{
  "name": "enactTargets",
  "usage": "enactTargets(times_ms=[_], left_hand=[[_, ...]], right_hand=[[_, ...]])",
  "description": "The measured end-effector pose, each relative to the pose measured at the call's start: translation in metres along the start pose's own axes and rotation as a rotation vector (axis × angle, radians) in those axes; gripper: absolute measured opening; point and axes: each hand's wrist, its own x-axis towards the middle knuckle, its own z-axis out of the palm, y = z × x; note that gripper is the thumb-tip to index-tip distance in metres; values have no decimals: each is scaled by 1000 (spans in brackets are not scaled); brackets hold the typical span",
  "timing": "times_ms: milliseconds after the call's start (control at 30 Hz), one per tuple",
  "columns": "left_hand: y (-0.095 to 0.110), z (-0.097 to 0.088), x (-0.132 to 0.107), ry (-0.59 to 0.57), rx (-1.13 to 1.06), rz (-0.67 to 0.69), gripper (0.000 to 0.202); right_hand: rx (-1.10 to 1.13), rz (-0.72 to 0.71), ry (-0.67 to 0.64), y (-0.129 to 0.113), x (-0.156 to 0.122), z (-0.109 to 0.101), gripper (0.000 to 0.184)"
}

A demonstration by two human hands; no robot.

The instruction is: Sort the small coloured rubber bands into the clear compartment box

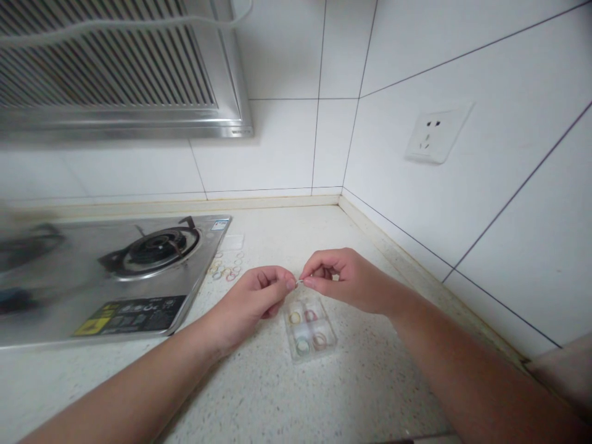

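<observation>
My left hand [256, 300] and my right hand [342, 280] meet above the counter, each pinched on the same tiny pale ring [299, 282] held between their fingertips. Just below them a small clear box [309, 328] with four compartments lies on the speckled countertop [287, 394], holding small rings in yellow, red, green and brownish colours. Several loose coloured rings [226, 269] lie scattered on the counter beside the stove, with the box's clear lid [231, 242] just behind them.
A steel gas stove [111, 277] with a black burner [157, 246] fills the left. A range hood [115, 68] hangs above it. White tiled walls form a corner, with a wall socket [437, 134] on the right wall.
</observation>
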Motion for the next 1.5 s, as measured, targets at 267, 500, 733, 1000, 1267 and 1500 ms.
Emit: enactTargets(times_ms=[267,500,733,1000,1267,1500], left_hand=[[0,2,0,64,77,46,29],[0,4,-1,84,140,102,29],[-2,1,1,118,176,112,29],[-2,0,2,150,205,120,29],[-2,0,3,156,176,140,26],[1,1,2,134,186,143,25]], right_hand=[[80,26,88,0,1,-2,23],[158,25,72,-1,0,-2,22],[125,53,14,2,1,-1,22],[80,74,-35,0,1,-2,23],[37,80,-67,1,1,-1,21],[37,99,-74,1,1,-2,23]])
